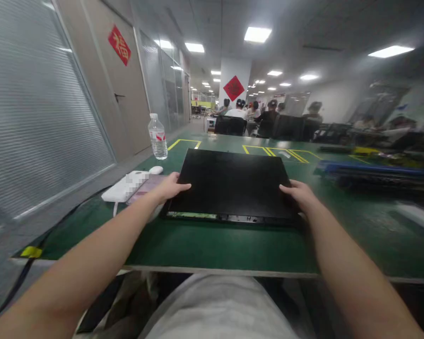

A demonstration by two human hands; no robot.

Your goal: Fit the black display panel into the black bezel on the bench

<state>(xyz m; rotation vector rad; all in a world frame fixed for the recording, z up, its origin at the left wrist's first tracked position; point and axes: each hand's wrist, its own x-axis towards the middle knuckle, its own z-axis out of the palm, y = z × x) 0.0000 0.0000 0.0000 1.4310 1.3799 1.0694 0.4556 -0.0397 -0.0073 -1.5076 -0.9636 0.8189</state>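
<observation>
A black flat display panel lies in front of me at the table's near side, its dark face up. Along its near edge a strip of green circuit board and some metal parts show. My left hand grips the panel's left edge, thumb on the face and the other fingers mostly hidden at the side. On the opposite edge my right hand holds it the same way, thumb on top. Whether the panel is lifted or rests on the table, I cannot tell.
The green table carries a water bottle, a white power bank with a cable, and a small white case on the left. Blurred blue objects lie on the right. Several people sit beyond the far edge.
</observation>
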